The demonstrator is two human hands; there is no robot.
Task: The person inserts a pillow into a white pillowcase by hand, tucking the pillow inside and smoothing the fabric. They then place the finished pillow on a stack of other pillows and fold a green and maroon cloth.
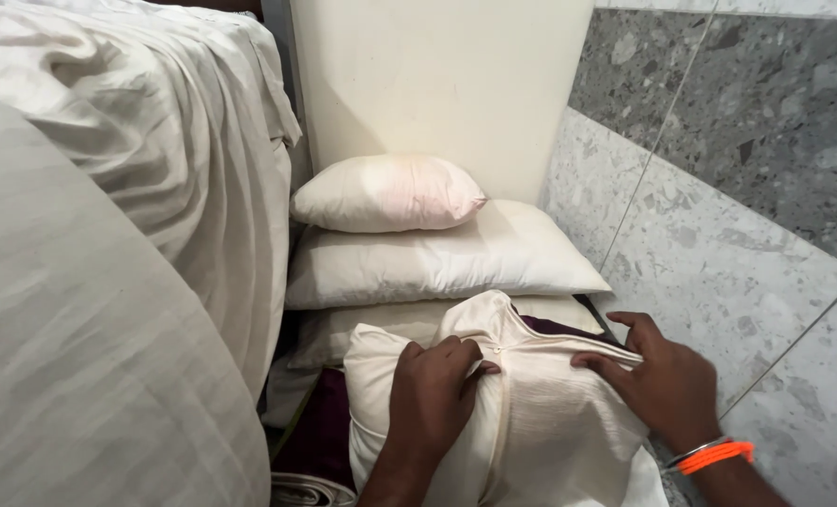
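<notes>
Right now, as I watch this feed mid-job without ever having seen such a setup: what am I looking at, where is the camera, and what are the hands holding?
There is no machine here: a person wears one camera on the head, looking down at their own bare hands. The left hand and the right hand, with an orange wristband, grip a cream cushion cover along its zip opening. Behind it, three pillows are stacked: a small pillow on top, a larger white pillow under it, and a bottom pillow. A bed with a rumpled sheet is on the left, a speckled tile wall on the right.
</notes>
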